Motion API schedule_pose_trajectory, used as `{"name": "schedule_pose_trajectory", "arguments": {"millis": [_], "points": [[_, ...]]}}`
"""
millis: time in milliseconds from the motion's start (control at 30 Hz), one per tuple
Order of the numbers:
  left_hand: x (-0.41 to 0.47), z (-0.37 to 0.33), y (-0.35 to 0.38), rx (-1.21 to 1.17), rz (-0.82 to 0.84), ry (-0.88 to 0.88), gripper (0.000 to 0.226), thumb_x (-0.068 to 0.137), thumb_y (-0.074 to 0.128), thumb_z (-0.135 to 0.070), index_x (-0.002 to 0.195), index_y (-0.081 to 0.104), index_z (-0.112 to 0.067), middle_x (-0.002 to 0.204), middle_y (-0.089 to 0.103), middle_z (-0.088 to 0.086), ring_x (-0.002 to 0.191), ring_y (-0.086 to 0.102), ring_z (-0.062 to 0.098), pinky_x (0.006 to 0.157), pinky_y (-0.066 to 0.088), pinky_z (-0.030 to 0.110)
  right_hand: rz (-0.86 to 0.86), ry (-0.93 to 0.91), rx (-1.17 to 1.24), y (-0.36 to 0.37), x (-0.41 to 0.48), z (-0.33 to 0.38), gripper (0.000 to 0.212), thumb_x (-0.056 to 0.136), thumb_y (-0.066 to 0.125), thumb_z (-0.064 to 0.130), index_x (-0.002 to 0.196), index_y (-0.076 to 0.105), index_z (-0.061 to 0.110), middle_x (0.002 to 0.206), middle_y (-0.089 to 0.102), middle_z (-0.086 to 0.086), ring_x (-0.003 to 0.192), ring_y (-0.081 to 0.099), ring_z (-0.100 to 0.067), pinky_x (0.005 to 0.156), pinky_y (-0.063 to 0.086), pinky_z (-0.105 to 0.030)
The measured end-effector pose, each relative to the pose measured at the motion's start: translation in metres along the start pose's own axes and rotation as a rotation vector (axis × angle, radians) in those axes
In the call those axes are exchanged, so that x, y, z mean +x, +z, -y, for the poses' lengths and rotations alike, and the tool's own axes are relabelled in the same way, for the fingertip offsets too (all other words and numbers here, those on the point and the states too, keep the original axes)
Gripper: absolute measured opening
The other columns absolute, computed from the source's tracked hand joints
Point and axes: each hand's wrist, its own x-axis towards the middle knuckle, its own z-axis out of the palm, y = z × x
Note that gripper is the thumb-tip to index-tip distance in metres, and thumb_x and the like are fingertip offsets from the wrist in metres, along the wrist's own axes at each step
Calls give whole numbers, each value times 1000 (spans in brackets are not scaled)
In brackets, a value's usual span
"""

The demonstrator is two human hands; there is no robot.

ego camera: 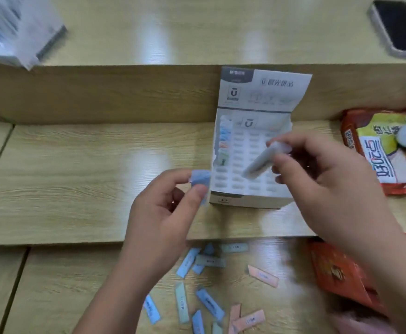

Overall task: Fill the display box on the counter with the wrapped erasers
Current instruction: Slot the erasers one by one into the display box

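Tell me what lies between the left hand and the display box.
In the head view, only the blue wrapped eraser that the left hand pinches; it reaches close to the display box at its left wall.

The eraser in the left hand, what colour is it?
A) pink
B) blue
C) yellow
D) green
B: the left hand pinches a blue wrapped eraser in its fingers beside the display box, while the right hand holds a pale grey eraser in front of the box's open face.
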Motion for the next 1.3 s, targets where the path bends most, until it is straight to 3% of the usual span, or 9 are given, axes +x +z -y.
{"name": "schedule_pose_trajectory", "arguments": {"millis": [67,167,233,300,400,633,900,1167,1300], "points": [[13,-4,3,-35,48,-1,15,83,62,-44,94,72,-46,86,72,15,54,49,21,51,47,32,-19,1,-23,9,20,-6,15,91,65,24,92,64,40,78,67,14,71,66,-9,64,48,-17],[25,-2,10,-119,106,-11,16,90,63,-26,93,73,-38,91,76,1,50,48,4,49,45,25,-17,-1,-45,30,33,-15,14,89,69,19,98,68,30,81,66,19,74,63,0,65,44,-7],[27,1,13,-150,117,-36,20,95,61,-18,92,74,-33,92,77,1,50,49,1,48,44,23,4,7,-48,44,35,-21,13,88,70,19,97,67,29,82,68,16,75,63,-1,65,48,-11],[27,5,13,-153,107,-61,23,99,60,-14,93,73,-31,90,76,2,50,49,0,47,44,21,41,23,-65,55,36,-28,10,88,69,24,93,64,32,81,67,13,72,63,-4,66,54,-24],[27,10,9,-145,96,-82,15,100,58,-21,98,71,-28,93,79,-6,50,50,-2,48,45,17,88,36,-117,64,36,-34,10,89,67,25,93,62,33,83,66,14,74,63,-4,69,56,-32],[29,13,13,-121,110,-112,16,102,56,-20,97,69,-26,96,79,-9,46,48,5,50,48,18,122,25,-195,62,38,-34,12,88,68,22,98,67,29,86,68,12,79,64,-4,74,56,-33],[29,17,16,-134,111,-118,12,102,57,-21,96,67,-26,95,79,-11,48,47,-1,48,44,15,164,-19,-272,56,38,-37,10,89,69,23,99,69,25,82,69,11,76,64,-10,70,54,-35],[28,15,16,-113,107,-131,21,101,59,-23,87,68,-36,94,79,-12,47,47,0,48,45,16,324,-34,-560,58,51,-26,12,92,60,30,103,65,31,86,70,8,84,63,-17,69,51,-33],[31,9,15,-112,130,-126,21,100,59,-23,86,67,-36,93,79,-11,47,47,0,48,45,16,137,-15,-516,35,45,-21,16,91,61,39,105,68,36,81,70,18,76,65,-5,65,53,-30]]}}
